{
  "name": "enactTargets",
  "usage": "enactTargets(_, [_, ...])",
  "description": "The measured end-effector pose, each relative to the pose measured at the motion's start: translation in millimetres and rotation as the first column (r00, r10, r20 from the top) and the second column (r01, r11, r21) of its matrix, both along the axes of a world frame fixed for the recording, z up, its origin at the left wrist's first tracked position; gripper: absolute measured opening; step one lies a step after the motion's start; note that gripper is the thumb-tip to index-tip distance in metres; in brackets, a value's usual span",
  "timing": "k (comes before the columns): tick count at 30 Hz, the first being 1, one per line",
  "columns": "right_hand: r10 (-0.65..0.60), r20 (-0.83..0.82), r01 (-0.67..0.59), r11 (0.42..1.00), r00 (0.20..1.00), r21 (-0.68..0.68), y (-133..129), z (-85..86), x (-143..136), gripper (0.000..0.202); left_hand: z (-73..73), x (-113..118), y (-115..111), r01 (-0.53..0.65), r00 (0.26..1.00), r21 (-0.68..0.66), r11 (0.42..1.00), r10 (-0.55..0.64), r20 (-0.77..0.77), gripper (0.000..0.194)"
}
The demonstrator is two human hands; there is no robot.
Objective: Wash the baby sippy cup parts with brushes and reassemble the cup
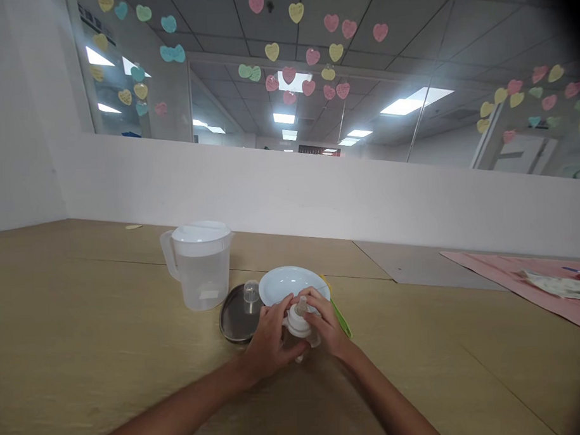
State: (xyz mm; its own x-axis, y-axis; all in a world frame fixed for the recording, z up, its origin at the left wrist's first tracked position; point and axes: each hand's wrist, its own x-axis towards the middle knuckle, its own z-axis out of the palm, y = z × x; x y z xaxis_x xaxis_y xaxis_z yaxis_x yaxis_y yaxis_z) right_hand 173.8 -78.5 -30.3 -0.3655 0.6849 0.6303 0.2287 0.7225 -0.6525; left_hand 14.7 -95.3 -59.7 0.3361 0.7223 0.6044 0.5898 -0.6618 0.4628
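Observation:
Between my hands is a baby bottle (299,326) with a white collar and a clear teat pointing up. My left hand (269,342) is closed around its left side, with the fingertips at the collar. My right hand (328,324) grips the collar from the right, its fingers curled behind and beside the teat. Much of the bottle's body is hidden by my hands. Just beyond them lies a pale blue-white bowl (292,274). To the left, a clear dome-shaped cap (251,294) stands on a dark tray (234,324).
A lidded translucent pitcher (202,274), holding clear liquid, stands behind the tray. A green-handled utensil (341,317) lies right of the bowl, partly hidden. On the far right, a pink cloth (501,277) carries a patterned packet (561,285). A white wall (270,186) with glass above borders the table's back.

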Motion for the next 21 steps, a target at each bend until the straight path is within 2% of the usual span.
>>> enactTargets(3, [-0.094,-0.002,0.094,0.995,0.996,-0.017,3,-3.1,2,0.028,-2.5,0,1,-0.015,1.000,0.029,0.999,0.015,0.001,0.077])
enactTargets(6, [-0.059,0.009,0.059,0.998,0.998,-0.034,2,-2.8,-1,0.031,-3.3,0,1,-0.027,1.000,0.039,0.999,0.027,-0.007,0.078])
enactTargets(8, [-0.069,-0.022,0.069,0.997,0.997,0.022,0,-3.7,-3,0.033,-1.9,0,0,-0.040,0.999,0.046,0.998,0.040,-0.011,0.077])
enactTargets(10, [-0.169,-0.066,0.176,0.978,0.983,0.110,-2,-7.0,-5,0.042,0.5,1,-1,-0.058,0.998,0.056,0.997,0.059,-0.009,0.073])
enactTargets(13, [-0.327,-0.088,0.338,0.890,0.941,0.306,-3,-13.6,-2,0.047,3.6,4,-3,-0.079,0.997,0.073,0.994,0.079,0.001,0.068])
enactTargets(15, [-0.381,-0.049,0.356,0.798,0.923,0.486,-3,-16.6,2,0.038,3.4,4,-4,-0.086,0.996,0.081,0.993,0.084,0.030,0.067])
enactTargets(18, [-0.408,0.086,0.236,0.674,0.909,0.700,-4,-18.4,6,0.025,-0.1,3,-3,-0.089,0.993,0.075,0.993,0.082,0.091,0.058])
enactTargets(21, [-0.392,0.148,0.109,0.562,0.908,0.820,-6,-18.3,4,0.024,-3.2,1,-1,-0.074,0.990,0.068,0.995,0.065,0.124,0.041])
